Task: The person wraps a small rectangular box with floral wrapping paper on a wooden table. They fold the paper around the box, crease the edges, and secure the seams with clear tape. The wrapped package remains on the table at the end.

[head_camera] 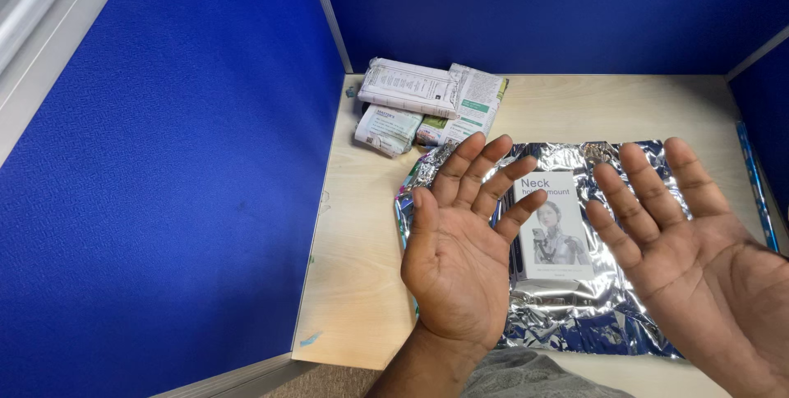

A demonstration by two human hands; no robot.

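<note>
Newspaper-wrapped parcels (pixel 423 106) lie at the back of the pale desk (pixel 362 258), against the blue partition (pixel 164 184). A white box (pixel 552 225) rests on a crinkled silver foil sheet (pixel 575 316). Left hand (pixel 460 250) and right hand (pixel 699 258) hover above, palms up, fingers spread, holding nothing.

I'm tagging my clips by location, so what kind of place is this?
Probably an office cubicle desk. Blue fabric partition walls close in a light wood desktop. A small box lies on a silver foil sheet, with newspaper-wrapped bundles in the corner.
</note>
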